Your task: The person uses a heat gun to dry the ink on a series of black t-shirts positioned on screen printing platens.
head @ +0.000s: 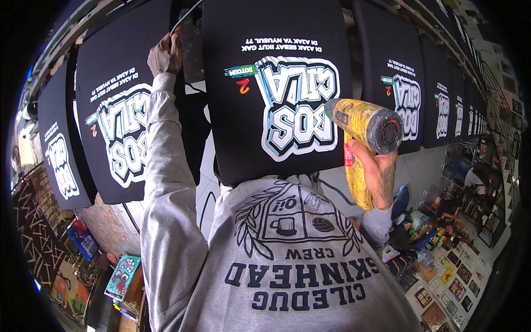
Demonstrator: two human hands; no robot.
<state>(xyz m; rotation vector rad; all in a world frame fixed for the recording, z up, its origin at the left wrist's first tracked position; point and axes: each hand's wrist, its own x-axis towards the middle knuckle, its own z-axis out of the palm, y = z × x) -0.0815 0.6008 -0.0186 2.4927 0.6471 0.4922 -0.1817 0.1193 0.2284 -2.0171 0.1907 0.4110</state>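
My right hand point(375, 174) grips the handle of a yellow heat gun point(359, 120) with a dark rear cap. Its nozzle points left, over the right edge of the white print on a black T-shirt point(236, 137) stretched flat on a board before me. My left hand point(166, 54) is raised at the upper left, closed around a thin grey cable point(186, 16) that runs up out of the picture. Another printed black T-shirt point(112, 54) lies on a board beneath and left of my left arm.
More boards with the same printed black shirts point(392, 37) stand in a row to the right, and one point(60, 116) at far left. Metal rails point(439, 29) run along their far ends. A dark cable point(336, 189) hangs near my waist. Cluttered goods and a person are at the lower right.
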